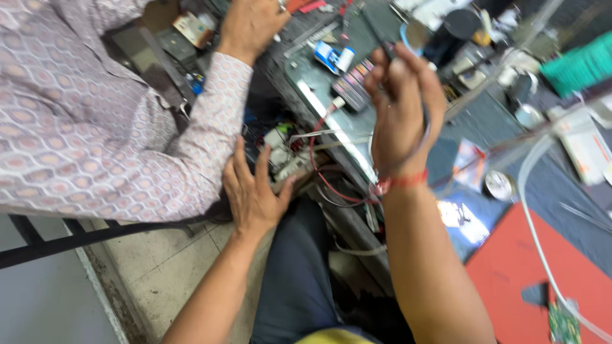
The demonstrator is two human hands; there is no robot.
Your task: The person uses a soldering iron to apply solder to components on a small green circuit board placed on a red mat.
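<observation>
A thin dark wire (426,124) is pinched in the closed fingers of the right hand (401,108), which is held up above the messy workbench (510,191). The left hand (252,191) is laid flat and open, gripping nothing, just beside a small white part with red wires (284,156) at the bench edge. A co-worker's patterned sleeve (204,127) is seen close by, with that person's hand (250,25) on the bench.

- Red thread band (400,183) round the wrist of the right hand (400,102).
- Red wire (317,167) just left of that hand.
- Pink-and-grey hexagon-patterned sleeve (217,121) above the left hand (255,191).
- Red mat (510,274) below right.
- Green circuit board (563,323) on it.
</observation>
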